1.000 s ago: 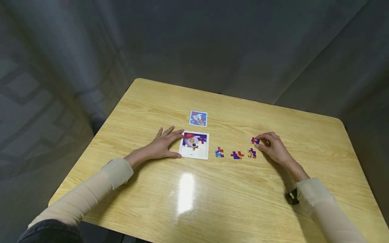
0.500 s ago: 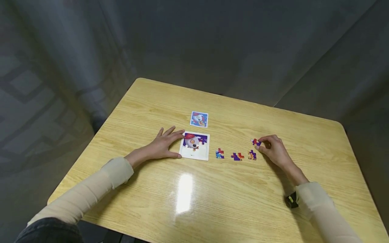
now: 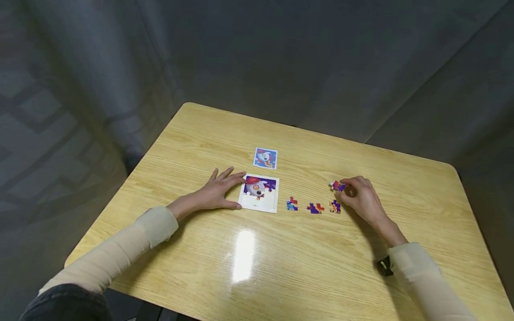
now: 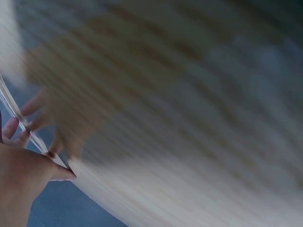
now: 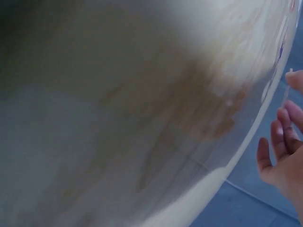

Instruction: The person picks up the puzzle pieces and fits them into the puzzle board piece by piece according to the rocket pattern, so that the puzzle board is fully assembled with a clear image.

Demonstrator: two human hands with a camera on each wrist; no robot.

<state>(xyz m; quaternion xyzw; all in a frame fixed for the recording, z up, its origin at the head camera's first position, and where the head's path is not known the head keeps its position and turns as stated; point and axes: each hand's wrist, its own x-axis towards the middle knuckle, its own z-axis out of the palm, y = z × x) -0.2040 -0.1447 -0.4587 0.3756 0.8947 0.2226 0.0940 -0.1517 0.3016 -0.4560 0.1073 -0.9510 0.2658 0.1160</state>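
In the head view a white square puzzle tray (image 3: 267, 207) lies flat, its upper left filled with a picture on purple. My left hand (image 3: 213, 194) rests at its left side, fingers spread, with thumb and forefinger touching that edge. Thumb and fingers of my right hand (image 3: 363, 200) pinch a purple and red jigsaw piece (image 3: 335, 185); the left wrist view has the tray (image 4: 35, 139) edge-on beside the thumb. Seen from the right wrist, the pinched piece (image 5: 286, 94) is a thin sliver. Loose jigsaw pieces, one blue and red (image 3: 292, 205), one purple and orange (image 3: 314, 208), lie between tray and right hand.
Another purple and orange piece (image 3: 335, 206) lies just below the pinched one. Behind the tray is a small picture card (image 3: 265, 158). The wooden table (image 3: 305, 263) has rounded corners, and dark curtains (image 3: 289, 58) hang close behind it.
The piece in my right fingers has been turned and shifted slightly, staying near the same spot. My left hand keeps its place at the tray. The head view has moved a little.
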